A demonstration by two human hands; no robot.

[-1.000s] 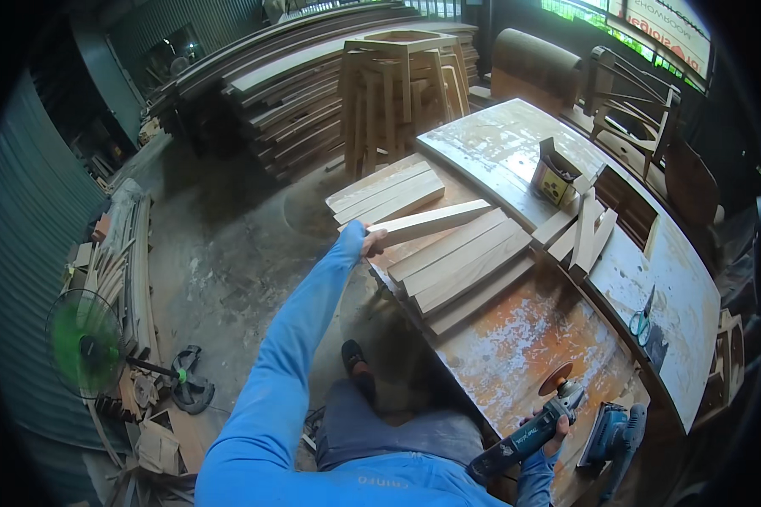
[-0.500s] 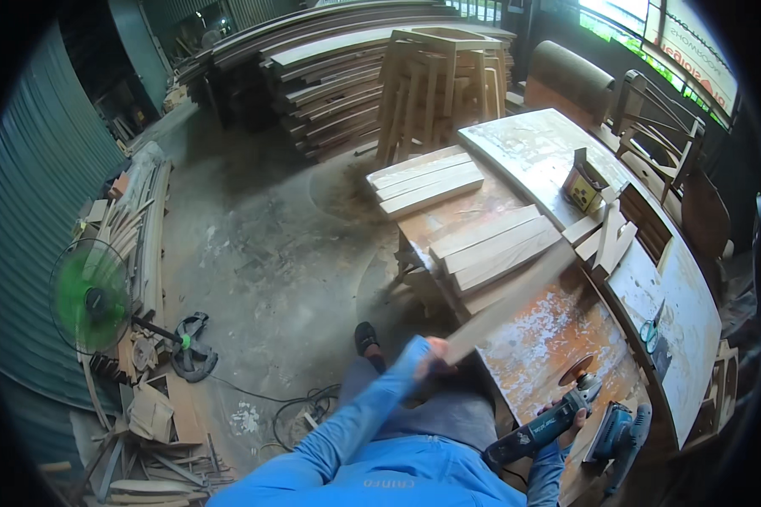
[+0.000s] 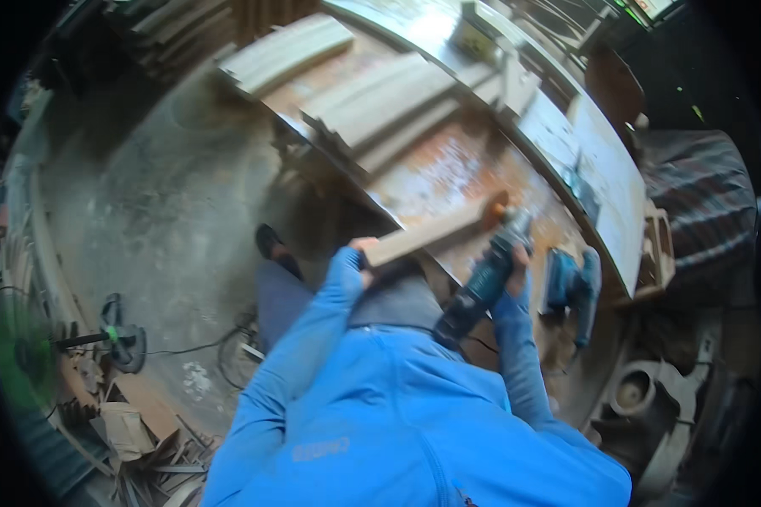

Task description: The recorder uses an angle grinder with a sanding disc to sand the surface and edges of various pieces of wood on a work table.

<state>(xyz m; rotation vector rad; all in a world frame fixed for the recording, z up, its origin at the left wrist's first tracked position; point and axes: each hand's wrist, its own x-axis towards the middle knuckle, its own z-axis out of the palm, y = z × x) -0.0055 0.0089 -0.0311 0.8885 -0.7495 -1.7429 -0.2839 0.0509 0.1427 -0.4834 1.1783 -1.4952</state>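
My left hand (image 3: pixel 360 260) is closed on the near end of a wooden board (image 3: pixel 427 231), which slants up to the right across the table's front edge. My right hand (image 3: pixel 520 269) is wrapped round a teal and black angle grinder (image 3: pixel 482 291). Its round sanding disc (image 3: pixel 500 208) is at the board's far end; the blur hides whether the two touch. To the right of that hand a teal sander (image 3: pixel 569 283) lies on the worn table (image 3: pixel 452 169).
Several boards (image 3: pixel 385 97) are stacked on the table, with another stack (image 3: pixel 287 51) farther off. A white panel (image 3: pixel 600 177) runs along the right side. A green fan (image 3: pixel 34 346) and wood scraps (image 3: pixel 156 422) stand at left, and a cord (image 3: pixel 224 342) trails on the floor.
My view has swung right and down. The board has come to lie in front of me, its far end now by the grinder's disc. Both hands keep their hold.
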